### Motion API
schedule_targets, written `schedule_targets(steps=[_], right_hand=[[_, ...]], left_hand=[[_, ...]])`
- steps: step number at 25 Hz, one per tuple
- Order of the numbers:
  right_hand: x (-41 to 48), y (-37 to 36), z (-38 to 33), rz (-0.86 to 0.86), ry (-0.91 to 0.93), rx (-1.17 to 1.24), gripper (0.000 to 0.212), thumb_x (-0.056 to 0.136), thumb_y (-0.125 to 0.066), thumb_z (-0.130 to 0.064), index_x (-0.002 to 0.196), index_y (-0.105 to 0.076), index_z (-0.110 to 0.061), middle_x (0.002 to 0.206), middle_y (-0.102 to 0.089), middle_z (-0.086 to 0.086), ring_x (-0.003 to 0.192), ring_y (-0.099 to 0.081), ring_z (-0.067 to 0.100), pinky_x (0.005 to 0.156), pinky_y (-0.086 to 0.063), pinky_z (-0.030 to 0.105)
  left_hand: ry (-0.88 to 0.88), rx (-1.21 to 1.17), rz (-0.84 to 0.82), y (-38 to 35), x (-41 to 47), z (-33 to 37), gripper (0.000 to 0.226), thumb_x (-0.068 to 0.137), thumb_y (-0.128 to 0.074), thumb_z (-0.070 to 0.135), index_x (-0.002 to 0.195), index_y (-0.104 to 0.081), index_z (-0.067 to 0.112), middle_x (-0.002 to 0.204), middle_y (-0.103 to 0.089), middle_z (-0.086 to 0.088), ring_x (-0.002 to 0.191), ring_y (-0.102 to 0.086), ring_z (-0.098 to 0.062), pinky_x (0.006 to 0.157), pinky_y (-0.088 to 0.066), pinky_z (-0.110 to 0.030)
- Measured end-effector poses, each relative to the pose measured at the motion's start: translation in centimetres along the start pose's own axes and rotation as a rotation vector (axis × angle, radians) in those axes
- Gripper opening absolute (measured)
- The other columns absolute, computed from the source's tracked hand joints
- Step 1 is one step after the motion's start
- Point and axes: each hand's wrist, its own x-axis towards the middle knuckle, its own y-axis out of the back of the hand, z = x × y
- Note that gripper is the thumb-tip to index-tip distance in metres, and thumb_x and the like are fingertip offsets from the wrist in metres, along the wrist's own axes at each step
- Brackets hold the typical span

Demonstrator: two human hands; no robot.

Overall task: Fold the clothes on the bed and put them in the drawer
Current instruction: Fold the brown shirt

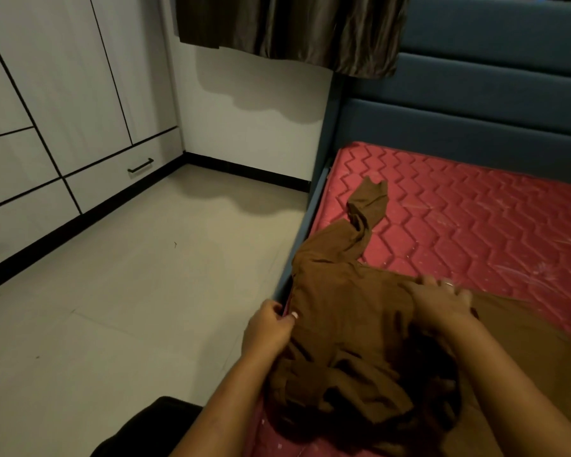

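A brown long-sleeved garment (346, 311) lies crumpled on the red quilted mattress (468, 219), near the bed's left edge. One sleeve stretches away toward the headboard. My left hand (271, 328) pinches the garment's left edge beside the bed frame. My right hand (442, 298) lies on the fabric at its right side, fingers spread and slightly curled into the cloth. Two closed drawers with dark handles (140, 166) sit low in the white wardrobe at the left.
A blue bed frame rail (305, 232) runs along the mattress's left side, with a blue padded headboard (475, 103) behind. Pale tiled floor (139, 291) lies between bed and wardrobe. A dark curtain (294, 24) hangs above. More brown cloth (541, 341) lies at the right.
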Motion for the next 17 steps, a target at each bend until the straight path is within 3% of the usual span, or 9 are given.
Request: schedule_targets(steps=[2, 3, 6, 8, 9, 11, 13, 15, 17], right_hand=[[-1.0, 1.9, -4.2, 0.178, 0.335, 0.121, 0.064, 0.091, -0.055, -0.032, 0.146, -0.026, -0.046, 0.153, -0.023, -0.002, 0.14, -0.02, 0.031, 0.109, -0.025, 0.052], [-1.4, 2.5, -6.6, 0.274, 0.52, 0.128, 0.061, 0.092, -0.053, -0.032, 0.145, -0.027, -0.048, 0.155, -0.021, -0.005, 0.141, -0.018, 0.028, 0.109, -0.024, 0.051], [-1.8, 2.3, -12.4, 0.358, 0.848, -0.113, 0.054, 0.09, -0.055, -0.022, 0.137, -0.042, -0.046, 0.157, -0.015, -0.009, 0.144, -0.01, 0.024, 0.107, -0.024, 0.047], [-0.1, 1.6, -12.0, 0.371, 0.831, -0.238, 0.037, 0.093, -0.052, -0.026, 0.126, -0.056, -0.041, 0.157, -0.017, -0.013, 0.145, -0.008, 0.022, 0.107, -0.021, 0.048], [1.0, 1.1, -10.4, 0.401, 0.816, -0.212, 0.032, 0.093, -0.051, -0.028, 0.121, -0.06, -0.039, 0.155, -0.022, -0.015, 0.145, -0.011, 0.021, 0.106, -0.022, 0.047], [2.6, 0.2, -5.8, 0.491, 0.821, -0.113, 0.028, 0.088, -0.052, -0.026, 0.113, -0.065, -0.033, 0.143, -0.045, -0.013, 0.135, -0.036, 0.024, 0.096, -0.037, 0.043], [2.9, -1.4, -1.6, 0.568, 0.817, 0.001, 0.026, 0.079, -0.051, -0.022, 0.095, -0.068, -0.031, 0.107, -0.067, -0.011, 0.097, -0.06, 0.024, 0.068, -0.047, 0.034], [2.5, -3.4, 0.5, 0.522, 0.776, 0.005, 0.019, 0.071, -0.056, -0.021, 0.083, -0.065, -0.033, 0.084, -0.067, -0.014, 0.079, -0.06, 0.021, 0.057, -0.039, 0.027], [1.9, -4.3, 0.4, 0.35, 0.684, 0.003, 0.019, 0.08, -0.055, -0.026, 0.094, -0.065, -0.034, 0.092, -0.066, -0.009, 0.092, -0.06, 0.018, 0.066, -0.037, 0.028]], left_hand=[[0.032, 0.042, -0.226, -1.8, -0.1, -0.3, 0.06, 0.084, -0.068, 0.041, 0.135, -0.045, 0.019, 0.134, -0.054, -0.003, 0.118, -0.055, -0.024, 0.094, -0.044, -0.027], [-0.004, 0.037, -0.247, -2.8, -0.3, 0.2, 0.067, 0.082, -0.07, 0.039, 0.14, -0.04, 0.021, 0.136, -0.052, -0.003, 0.121, -0.053, -0.024, 0.096, -0.044, -0.029], [-0.081, 0.184, -0.06, -4.4, -0.8, 2.0, 0.06, 0.084, -0.066, 0.031, 0.138, -0.043, 0.021, 0.135, -0.054, -0.005, 0.121, -0.053, -0.025, 0.098, -0.046, -0.035], [-0.183, 0.313, -0.083, -4.6, -1.8, 3.1, 0.05, 0.087, -0.06, 0.025, 0.135, -0.046, 0.016, 0.134, -0.052, -0.005, 0.123, -0.051, -0.025, 0.1, -0.043, -0.036], [-0.258, 0.245, -0.166, -4.7, -1.8, 3.4, 0.047, 0.088, -0.061, 0.022, 0.132, -0.048, 0.015, 0.13, -0.053, -0.003, 0.119, -0.053, -0.021, 0.098, -0.045, -0.035], [-0.28, -0.217, -0.388, -3.7, -2.0, 5.0, 0.04, 0.088, -0.065, 0.011, 0.127, -0.055, 0.014, 0.112, -0.062, 0.002, 0.097, -0.063, -0.005, 0.081, -0.052, -0.021], [-0.201, -0.559, -0.373, -3.2, -0.8, 5.3, 0.026, 0.091, -0.06, 0.002, 0.112, -0.063, 0.017, 0.096, -0.065, 0.002, 0.075, -0.064, -0.002, 0.063, -0.054, -0.019], [-0.052, -0.5, -0.228, -3.6, 0.3, 4.4, 0.022, 0.09, -0.06, 0.004, 0.101, -0.06, 0.023, 0.105, -0.062, -0.006, 0.084, -0.063, -0.015, 0.07, -0.058, -0.034], [0.033, -0.205, -0.35, -4.4, 0.1, 3.2, 0.036, 0.085, -0.07, 0.021, 0.117, -0.054, 0.021, 0.125, -0.056, -0.009, 0.102, -0.058, -0.02, 0.086, -0.053, -0.032]])
